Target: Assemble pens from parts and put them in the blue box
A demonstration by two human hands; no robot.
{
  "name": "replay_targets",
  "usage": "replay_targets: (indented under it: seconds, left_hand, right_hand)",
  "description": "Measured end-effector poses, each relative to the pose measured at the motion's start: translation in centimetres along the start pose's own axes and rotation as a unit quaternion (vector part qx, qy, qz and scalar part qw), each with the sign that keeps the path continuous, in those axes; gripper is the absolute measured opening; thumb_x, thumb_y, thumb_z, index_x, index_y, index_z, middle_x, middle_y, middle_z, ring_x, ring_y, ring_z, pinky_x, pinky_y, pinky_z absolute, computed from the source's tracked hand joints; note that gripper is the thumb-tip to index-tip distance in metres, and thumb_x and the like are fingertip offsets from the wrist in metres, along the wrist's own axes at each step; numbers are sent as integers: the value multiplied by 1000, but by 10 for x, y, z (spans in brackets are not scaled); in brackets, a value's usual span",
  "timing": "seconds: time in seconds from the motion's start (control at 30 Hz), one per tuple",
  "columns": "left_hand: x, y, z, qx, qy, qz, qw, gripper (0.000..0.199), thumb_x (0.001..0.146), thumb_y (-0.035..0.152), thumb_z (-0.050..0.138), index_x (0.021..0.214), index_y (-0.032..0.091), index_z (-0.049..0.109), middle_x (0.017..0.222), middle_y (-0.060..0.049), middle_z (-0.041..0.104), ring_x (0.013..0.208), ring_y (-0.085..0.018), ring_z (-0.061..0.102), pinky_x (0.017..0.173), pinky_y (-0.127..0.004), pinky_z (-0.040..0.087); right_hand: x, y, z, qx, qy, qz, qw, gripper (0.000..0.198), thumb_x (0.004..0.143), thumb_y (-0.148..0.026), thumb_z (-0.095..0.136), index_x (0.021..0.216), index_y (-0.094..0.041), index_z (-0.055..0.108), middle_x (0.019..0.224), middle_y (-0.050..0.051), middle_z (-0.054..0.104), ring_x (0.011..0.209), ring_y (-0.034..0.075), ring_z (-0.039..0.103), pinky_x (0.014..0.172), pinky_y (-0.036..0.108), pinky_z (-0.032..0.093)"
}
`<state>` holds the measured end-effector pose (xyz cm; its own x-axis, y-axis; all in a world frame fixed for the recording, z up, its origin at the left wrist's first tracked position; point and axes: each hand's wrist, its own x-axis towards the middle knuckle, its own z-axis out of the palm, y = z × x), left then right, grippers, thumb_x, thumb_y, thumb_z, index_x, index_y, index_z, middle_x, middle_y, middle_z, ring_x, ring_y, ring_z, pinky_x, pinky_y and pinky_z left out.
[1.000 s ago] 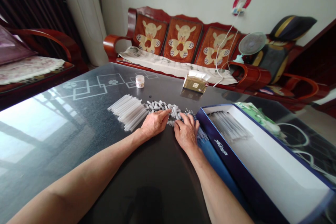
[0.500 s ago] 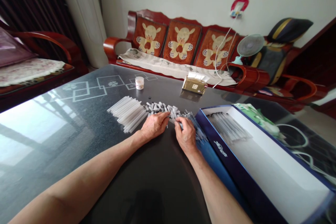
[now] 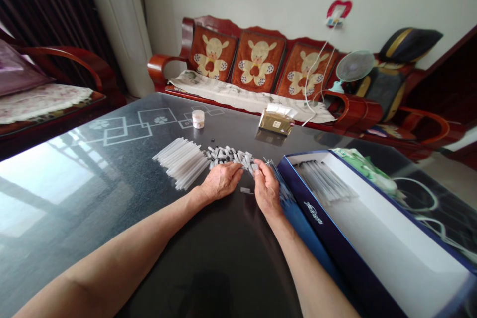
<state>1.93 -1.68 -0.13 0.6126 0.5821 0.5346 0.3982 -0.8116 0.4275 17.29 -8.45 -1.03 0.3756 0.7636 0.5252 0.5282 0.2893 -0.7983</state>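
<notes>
A cap [image 3: 246, 190] now lies between left hand [image 3: 222, 180] and right hand [image 3: 267, 189], singled out from the pile [image 3: 225, 154] beyond. Both half-curled; any grip, I cannot tell.

We record the left forearm [image 3: 130, 253] bare, slanting inward, and the right forearm [image 3: 302, 263] steeper. Left hand [image 3: 221, 181]: back up, fingers bent; right hand [image 3: 267, 190]: just apart, fingers curled toward the thumb.

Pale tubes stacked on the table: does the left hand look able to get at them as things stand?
Probably yes. The pale tubes lie uncovered near the left hand, with nothing standing between; whether it holds anything is hard to tell.
</notes>
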Motion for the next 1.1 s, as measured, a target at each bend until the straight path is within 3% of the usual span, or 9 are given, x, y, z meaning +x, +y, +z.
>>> replay_targets:
  seconds: [0.07, 0.17, 0.27, 0.37, 0.57, 0.83, 1.1]
  left_hand:
    - [-1, 2, 0, 5, -10, 15, 1000, 28, 95, 26, 39, 112, 16, 59, 89, -7, 67, 80, -17, 65, 71, -26, 49]
    - [-3, 4, 0, 14, -24, 20, 999, 28, 95, 26, 39, 111, 16, 59, 88, -7, 67, 77, -17, 65, 69, -26, 49]
    - [-3, 5, 0, 18, -31, 20, 999, 26, 95, 26, 39, 108, 16, 60, 86, -6, 66, 75, -16, 64, 68, -25, 49]
    - [-3, 5, 0, 17, -38, 22, 999, 24, 95, 25, 40, 104, 17, 60, 84, -5, 64, 74, -15, 63, 68, -25, 48]
    - [-2, 7, -3, 8, -47, 25, 999, 23, 94, 25, 40, 93, 15, 61, 77, -4, 60, 68, -14, 58, 65, -24, 46]
    - [1, 3, -3, -8, -4, 34, 999, 29, 92, 23, 45, 69, 15, 60, 67, -3, 54, 62, -12, 53, 60, -23, 43]
    - [-5, 5, -2, 90, -23, 41, 995, 34, 96, 28, 39, 73, 14, 60, 73, -5, 56, 61, -13, 53, 58, -24, 44]
  right_hand:
    - [1, 0, 1, 83, 8, 90, 992, 30, 88, -37, 48, 109, -20, 61, 99, 6, 67, 88, 18, 62, 83, 35, 50]
    - [3, -1, 4, 222, 49, 199, 953, 29, 80, -40, 60, 101, -21, 60, 88, 1, 68, 77, 15, 63, 73, 30, 50]
    - [4, -2, 6, 324, 71, 267, 905, 35, 67, -37, 73, 95, -22, 58, 89, 0, 70, 74, 13, 63, 67, 25, 49]
    - [5, -4, 5, 367, 72, 291, 880, 39, 61, -35, 78, 91, -21, 58, 89, 0, 71, 72, 12, 64, 65, 24, 48]
    - [-1, -4, 9, 365, 20, 259, 894, 34, 66, -35, 77, 92, -21, 60, 91, 1, 72, 73, 12, 64, 66, 24, 48]
    - [-2, -4, 7, 310, -22, 234, 921, 38, 69, -39, 75, 100, -20, 65, 94, 3, 73, 77, 16, 66, 74, 31, 52]
    - [-3, -15, 8, 323, 3, 305, 896, 42, 56, -40, 83, 89, -17, 70, 81, 1, 72, 66, 12, 63, 69, 29, 55]
